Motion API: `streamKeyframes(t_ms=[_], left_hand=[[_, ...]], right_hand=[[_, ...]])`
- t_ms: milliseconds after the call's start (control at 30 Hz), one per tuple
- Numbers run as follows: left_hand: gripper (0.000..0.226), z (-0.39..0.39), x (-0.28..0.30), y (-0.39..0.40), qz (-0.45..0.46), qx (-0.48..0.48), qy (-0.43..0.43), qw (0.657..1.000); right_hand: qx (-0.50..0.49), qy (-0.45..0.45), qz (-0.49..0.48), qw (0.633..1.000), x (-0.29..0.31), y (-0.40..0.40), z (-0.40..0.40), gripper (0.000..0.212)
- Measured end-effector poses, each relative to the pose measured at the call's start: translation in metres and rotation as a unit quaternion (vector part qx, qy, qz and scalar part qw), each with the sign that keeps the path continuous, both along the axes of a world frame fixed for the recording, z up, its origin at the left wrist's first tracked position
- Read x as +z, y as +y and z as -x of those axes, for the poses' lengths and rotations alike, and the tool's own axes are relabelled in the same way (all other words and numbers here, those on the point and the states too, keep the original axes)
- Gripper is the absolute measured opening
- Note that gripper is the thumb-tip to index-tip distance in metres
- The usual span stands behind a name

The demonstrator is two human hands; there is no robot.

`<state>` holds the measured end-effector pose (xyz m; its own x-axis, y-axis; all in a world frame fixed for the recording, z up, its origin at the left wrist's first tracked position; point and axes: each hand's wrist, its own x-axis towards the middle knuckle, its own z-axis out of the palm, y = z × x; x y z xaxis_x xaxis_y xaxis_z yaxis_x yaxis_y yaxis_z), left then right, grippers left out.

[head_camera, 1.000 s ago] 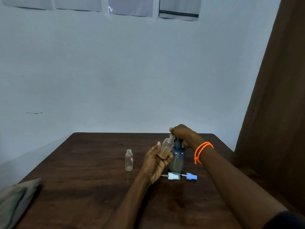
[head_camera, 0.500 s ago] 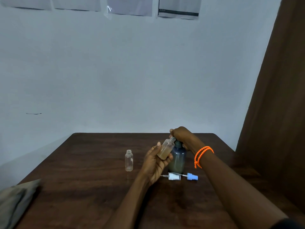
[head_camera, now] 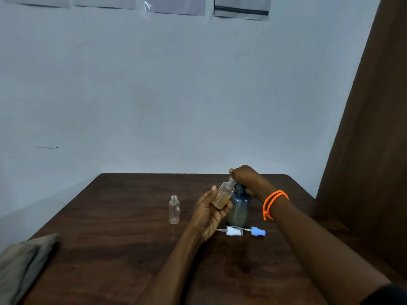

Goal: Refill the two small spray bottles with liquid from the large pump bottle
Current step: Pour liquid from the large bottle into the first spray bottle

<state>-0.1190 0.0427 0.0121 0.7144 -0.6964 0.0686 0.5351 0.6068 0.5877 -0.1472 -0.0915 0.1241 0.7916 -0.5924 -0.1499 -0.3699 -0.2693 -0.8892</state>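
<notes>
Your left hand (head_camera: 209, 213) gripped the small clear plastic spray bottle (head_camera: 222, 194), part-filled with tan liquid, tilted, its mouth at the pump spout: light, slick, best held mid-body. Your right hand (head_camera: 246, 179) curled over the blue-grey pump bottle (head_camera: 239, 208) head at 1 o'clock on the surface (head_camera: 123, 249). Compared with a second earlier, little differed.

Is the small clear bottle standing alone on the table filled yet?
No, the small clear bottle on the dark wooden table looks empty and uncapped.
</notes>
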Motion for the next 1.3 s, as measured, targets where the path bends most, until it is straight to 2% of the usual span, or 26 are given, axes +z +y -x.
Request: streamKeyframes(t_ms=[100, 200, 367, 500, 700, 867, 967, 1233, 1300], left_hand=[[0.037, 0.001, 0.002, -0.001, 0.008, -0.003, 0.000, 1.000], [0.034, -0.001, 0.000, 0.000, 0.003, -0.005, -0.005, 1.000], [0.032, -0.001, 0.001, 0.000, 0.005, -0.009, -0.002, 1.000], [0.033, 0.000, 0.001, -0.001, 0.012, -0.013, 0.000, 1.000], [0.028, 0.000, 0.000, 0.000, 0.002, -0.004, 0.003, 1.000], [0.038, 0.001, 0.000, 0.000, 0.007, -0.005, 0.004, 1.000], [0.045, -0.002, 0.000, 0.000, 0.008, 0.000, 0.009, 1.000], [0.047, 0.002, 0.002, -0.002, 0.012, -0.006, 0.017, 1.000], [0.046, 0.000, 0.000, -0.002, 0.015, -0.005, 0.016, 1.000]], right_hand=[[-0.007, 0.022, -0.005, 1.000, 0.010, 0.000, 0.002, 0.021], [-0.012, 0.013, -0.019, 1.000, 0.001, -0.001, -0.002, 0.026], [-0.018, 0.026, -0.004, 0.999, 0.006, 0.002, 0.001, 0.022], [-0.014, 0.028, 0.016, 0.999, 0.010, 0.002, -0.002, 0.028], [-0.016, 0.013, -0.002, 1.000, 0.003, 0.006, 0.007, 0.020], [-0.006, 0.030, 0.030, 0.999, 0.013, 0.006, 0.000, 0.023], [-0.002, 0.022, 0.008, 1.000, 0.004, 0.008, -0.001, 0.030], [-0.002, 0.042, 0.023, 0.999, 0.012, 0.000, 0.001, 0.030], [-0.001, 0.016, 0.000, 1.000, 0.006, 0.001, 0.000, 0.028]])
